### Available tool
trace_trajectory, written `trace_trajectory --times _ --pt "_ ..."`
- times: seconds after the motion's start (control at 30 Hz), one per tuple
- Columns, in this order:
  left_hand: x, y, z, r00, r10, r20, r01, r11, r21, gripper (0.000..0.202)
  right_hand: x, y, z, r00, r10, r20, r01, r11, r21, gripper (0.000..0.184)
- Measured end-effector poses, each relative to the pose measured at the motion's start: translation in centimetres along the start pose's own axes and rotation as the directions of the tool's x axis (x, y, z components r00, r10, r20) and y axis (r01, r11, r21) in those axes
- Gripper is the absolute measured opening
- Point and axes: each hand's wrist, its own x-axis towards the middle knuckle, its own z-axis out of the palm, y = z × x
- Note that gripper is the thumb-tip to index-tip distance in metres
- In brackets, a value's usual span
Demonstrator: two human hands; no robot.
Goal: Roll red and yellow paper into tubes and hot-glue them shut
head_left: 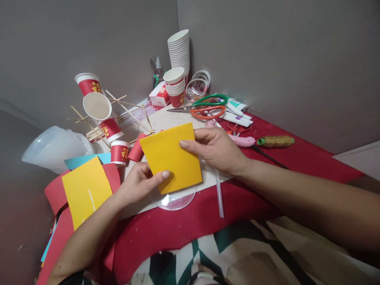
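A yellow piece of paper (173, 160), roughly square, is held up between my two hands over the table. My left hand (145, 180) grips its lower left part, thumb in front and the other fingers behind. At the upper right edge my right hand (216, 148) pinches the same paper, its thumb lying on the front face. Under the paper a round clear plastic lid (178, 202) partly shows. A translucent glue stick (219, 196) lies just right of it. Behind my right hand is a pink-handled tool (243, 141), mostly hidden.
Red paper cups (111, 126) with thin wooden sticks stand at left, near a white plastic container (56, 146). Yellow card (86, 190) lies on red paper. Farther back are stacked cups (178, 49), scissors (208, 107), tubes (236, 106) and a thread spool (276, 141).
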Motion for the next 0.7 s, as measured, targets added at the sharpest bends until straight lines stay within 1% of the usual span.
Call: trace_trajectory --times 0.07,0.1,0.17,0.27,0.37,0.47,0.53,0.6,0.7 --pt "-0.1 0.2 0.1 0.989 0.074 -0.130 -0.084 0.994 -0.076 0.023 -0.1 0.2 0.1 0.999 0.011 0.033 -0.010 1.000 -0.018 0.038" --pt "-0.1 0.3 0.0 0.973 0.115 -0.200 -0.134 0.987 -0.088 0.023 -0.2 0.2 0.1 0.999 0.012 0.048 -0.011 1.000 -0.021 0.037" --pt "-0.2 0.4 -0.1 0.930 0.192 -0.315 -0.227 0.971 -0.076 0.018 -0.3 0.3 0.2 0.997 0.010 0.076 -0.010 1.000 -0.007 0.036" --pt "-0.5 0.7 0.0 0.857 0.285 -0.428 -0.322 0.947 -0.014 0.010 -0.4 0.4 0.2 0.992 0.008 0.125 -0.010 1.000 0.015 0.033" --pt "-1.0 0.9 0.2 0.809 0.331 -0.486 -0.330 0.940 0.091 0.007 -0.4 0.4 0.3 0.987 -0.003 0.159 -0.001 1.000 0.025 0.028" --pt "-1.4 1.1 0.4 0.788 0.355 -0.502 -0.289 0.935 0.207 0.008 -0.4 0.4 0.4 0.989 -0.031 0.142 0.025 0.999 0.045 0.024" --pt "-1.6 1.2 0.5 0.782 0.373 -0.500 -0.273 0.925 0.264 0.010 -0.5 0.3 0.4 0.991 -0.048 0.121 0.044 0.998 0.041 0.021" --pt "-1.6 1.3 0.6 0.782 0.376 -0.497 -0.262 0.922 0.284 0.011 -0.5 0.1 0.4 0.993 -0.053 0.107 0.050 0.998 0.031 0.017" --pt "-1.4 1.3 0.5 0.799 0.332 -0.501 -0.247 0.941 0.230 0.010 -0.5 0.0 0.4 0.994 -0.054 0.093 0.051 0.998 0.029 0.014"
